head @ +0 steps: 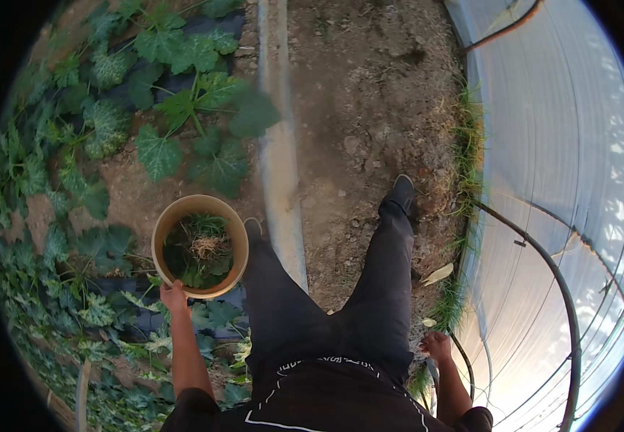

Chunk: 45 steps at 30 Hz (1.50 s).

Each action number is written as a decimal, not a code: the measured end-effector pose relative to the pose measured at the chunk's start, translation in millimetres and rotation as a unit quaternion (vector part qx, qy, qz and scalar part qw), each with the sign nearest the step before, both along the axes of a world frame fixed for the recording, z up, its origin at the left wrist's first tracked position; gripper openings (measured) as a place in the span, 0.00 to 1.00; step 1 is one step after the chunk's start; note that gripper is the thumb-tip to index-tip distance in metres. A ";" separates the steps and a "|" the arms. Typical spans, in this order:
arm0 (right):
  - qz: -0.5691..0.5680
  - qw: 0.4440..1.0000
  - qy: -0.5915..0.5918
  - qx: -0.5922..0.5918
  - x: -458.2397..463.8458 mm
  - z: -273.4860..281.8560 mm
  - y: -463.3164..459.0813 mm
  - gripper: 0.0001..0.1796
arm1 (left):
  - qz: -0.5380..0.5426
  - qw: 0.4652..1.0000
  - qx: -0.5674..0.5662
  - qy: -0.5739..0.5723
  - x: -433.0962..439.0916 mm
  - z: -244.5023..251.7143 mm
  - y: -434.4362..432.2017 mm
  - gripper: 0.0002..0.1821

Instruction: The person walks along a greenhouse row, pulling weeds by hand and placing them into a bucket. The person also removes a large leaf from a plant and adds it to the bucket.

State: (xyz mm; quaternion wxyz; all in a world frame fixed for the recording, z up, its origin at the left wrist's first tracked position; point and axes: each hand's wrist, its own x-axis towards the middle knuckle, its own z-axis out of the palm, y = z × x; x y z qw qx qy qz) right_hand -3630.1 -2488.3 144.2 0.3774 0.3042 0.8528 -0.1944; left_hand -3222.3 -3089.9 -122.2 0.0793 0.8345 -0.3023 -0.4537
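Observation:
My left hand [175, 296] grips the near rim of a tan plastic bucket [241, 237], held out at my left side. Inside the bucket lie pulled green grass, leaves and a tuft of pale roots [208, 245]. On my right side, my right hand [436, 345] hangs low beside the grassy edge with its fingers curled. Whether anything is between those fingers cannot be made out. A pale dry leaf [438, 274] lies on the ground a little ahead of that hand.
Leafy squash-like plants [161, 154] grow in rows over black mulch film on the left. A pale narrow strip [282, 183] runs along the dirt path [350, 135] between my feet. At right stand grass tufts [468, 135], curved greenhouse poles [560, 281] and a plastic film wall [528, 135].

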 end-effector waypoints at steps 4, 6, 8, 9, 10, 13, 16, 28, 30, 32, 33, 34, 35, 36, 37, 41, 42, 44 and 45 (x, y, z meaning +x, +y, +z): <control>0.118 0.991 -0.050 -0.043 -21.2 -12.8 -56.2 0.12 | 0.052 0.994 -0.055 0.077 59.3 29.5 3.7 0.16; 0.160 0.983 -0.042 -0.075 -35.6 -21.2 -99.3 0.11 | 0.066 0.991 -0.053 0.104 85.3 44.7 12.6 0.15; 0.186 0.975 -0.023 -0.117 -50.6 -26.7 -147.8 0.10 | 0.092 0.985 -0.062 0.134 104.6 57.8 23.4 0.16; 0.200 0.971 -0.019 -0.129 -55.7 -26.7 -171.6 0.10 | 0.099 0.986 -0.057 0.118 112.4 65.0 31.9 0.17; 0.211 0.967 -0.013 -0.139 -61.4 -24.9 -194.1 0.10 | 0.105 0.988 -0.043 0.104 118.4 71.2 39.9 0.18; 0.260 0.952 -0.009 -0.160 -69.9 -24.1 -255.9 0.10 | 0.138 0.986 -0.030 0.092 136.4 86.2 56.8 0.22; 0.281 0.941 -0.043 -0.184 -68.4 -24.9 -296.2 0.09 | 0.190 0.979 -0.022 0.073 149.7 97.8 74.7 0.26; 0.404 0.897 -0.168 -0.068 -95.3 -77.8 -417.6 0.09 | 0.431 0.901 -0.043 0.003 177.4 141.5 150.4 0.15; 0.419 0.889 -0.163 -0.085 -91.6 -106.0 -473.9 0.10 | 0.485 0.873 -0.060 0.013 174.4 155.8 160.1 0.15; 0.435 0.878 -0.160 -0.116 -79.0 -125.7 -529.6 0.11 | 0.534 0.845 -0.040 -0.002 170.0 172.3 170.2 0.15; 0.460 0.865 -0.162 -0.119 -72.4 -135.7 -561.2 0.11 | 0.532 0.846 -0.036 -0.009 167.2 179.1 175.1 0.15; 0.449 0.863 -0.180 -0.146 -65.0 -142.2 -590.9 0.11 | 0.538 0.842 -0.029 -0.016 164.9 183.0 178.5 0.14; 0.438 0.863 -0.194 -0.162 -57.2 -147.9 -617.6 0.12 | 0.551 0.834 -0.021 -0.023 160.7 186.1 184.1 0.14; 0.469 0.846 -0.192 -0.166 -49.6 -154.8 -641.4 0.12 | 0.562 0.827 -0.004 -0.030 157.4 189.0 191.0 0.14; 0.499 0.828 -0.191 -0.171 -41.1 -162.1 -661.0 0.12 | 0.565 0.825 -0.007 -0.027 154.8 191.5 198.6 0.14; 0.561 0.786 -0.171 -0.196 -18.6 -201.0 -709.5 0.10 | 0.609 0.793 -0.005 -0.017 141.9 195.4 235.7 0.14; 0.562 0.784 -0.190 -0.184 -16.5 -210.9 -717.7 0.08 | 0.618 0.786 -0.003 -0.016 138.1 194.9 245.3 0.14; 0.615 0.748 -0.173 -0.181 6.4 -245.3 -727.8 0.08 | 0.623 0.782 -0.001 0.005 128.8 189.6 262.9 0.16; 0.635 0.741 -0.158 -0.148 17.4 -262.0 -735.0 0.09 | 0.637 0.771 0.004 0.008 123.8 183.1 270.1 0.17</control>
